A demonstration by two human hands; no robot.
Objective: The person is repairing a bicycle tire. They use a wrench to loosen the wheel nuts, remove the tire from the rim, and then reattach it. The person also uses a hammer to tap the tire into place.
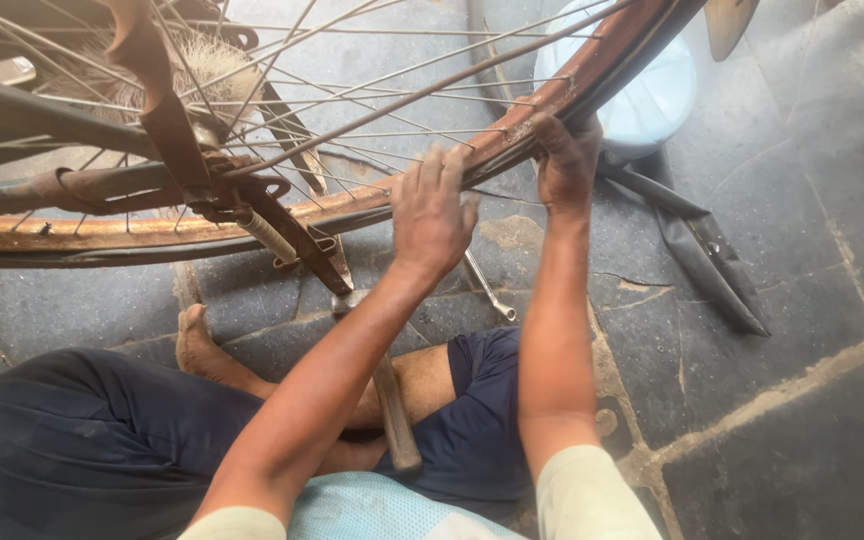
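Sitting cross-legged on stone floor (802, 460), rusty bicycle wheel rim (552, 100) right in front of me, running left to far right. My left hand (432, 215) rests over rim edge, fingers curled loosely on it, not a full fist. My right hand (564, 160) clamped tight around rim and black tyre (667, 25), bit further right. Hammer (392, 410) lies across my lap, wooden handle toward me. Spanner (487, 290) on floor just beyond my left wrist. Loose black inner tube (702, 250) lying right, pale blue tub (652, 95) beyond it.
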